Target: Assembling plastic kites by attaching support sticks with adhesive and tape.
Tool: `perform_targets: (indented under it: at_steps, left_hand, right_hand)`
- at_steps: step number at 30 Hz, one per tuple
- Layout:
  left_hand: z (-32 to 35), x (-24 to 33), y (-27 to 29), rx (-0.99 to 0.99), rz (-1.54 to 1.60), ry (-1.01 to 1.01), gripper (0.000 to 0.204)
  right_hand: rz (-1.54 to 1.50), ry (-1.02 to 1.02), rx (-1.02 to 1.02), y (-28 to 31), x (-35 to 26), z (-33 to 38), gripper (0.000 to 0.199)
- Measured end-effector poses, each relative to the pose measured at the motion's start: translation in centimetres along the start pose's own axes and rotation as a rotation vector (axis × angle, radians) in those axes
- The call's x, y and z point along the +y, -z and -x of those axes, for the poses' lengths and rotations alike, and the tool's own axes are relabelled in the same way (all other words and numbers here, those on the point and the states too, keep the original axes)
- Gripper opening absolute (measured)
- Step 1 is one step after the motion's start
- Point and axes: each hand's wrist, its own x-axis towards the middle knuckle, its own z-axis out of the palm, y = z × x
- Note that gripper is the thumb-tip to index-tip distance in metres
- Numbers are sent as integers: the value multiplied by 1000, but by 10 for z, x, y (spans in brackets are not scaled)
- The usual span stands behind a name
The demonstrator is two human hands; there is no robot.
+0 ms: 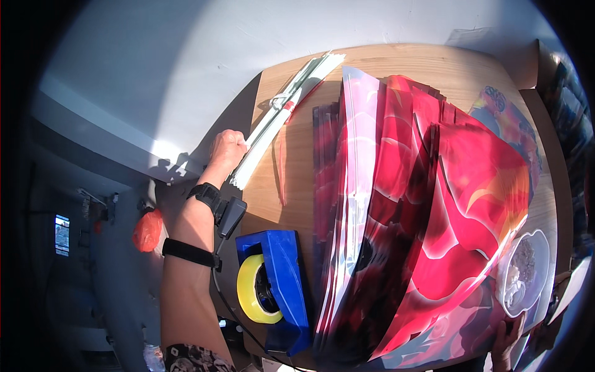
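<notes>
My left hand (228,149) reaches to the table's far left edge, its fingers curled closed against the side of a bundle of thin white sticks (268,132). Whatever lies inside those fingers is hidden. A white tie and a red band wrap the bundle, which lies slanted on the table. My right hand (509,340) shows only in part at the lower right, in shade, just below a clear plastic tub (524,273); its grip is unclear. Between the hands, glossy red printed sheets (462,204) lie in overlapping stacks, with a folded pale pink-and-white stack (356,149) at their left.
A blue tape dispenser (286,279) with a yellow tape roll (249,288) stands at the near left of the wooden table (427,59). A thin red strip (281,167) lies beside the bundle. An orange plastic bag (147,230) is off to the left. A wall borders the far side.
</notes>
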Motion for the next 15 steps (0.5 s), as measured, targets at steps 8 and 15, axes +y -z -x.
perform_targets:
  at_steps: [8,15]
  left_hand:
    - [9,-4,7,109,145,0,6]
    - [75,-28,43,126,26,5,3]
  right_hand:
    - [-145,-89,-78,0,-12,-8,64]
    - [-134,-42,-29,9,-97,-46,21]
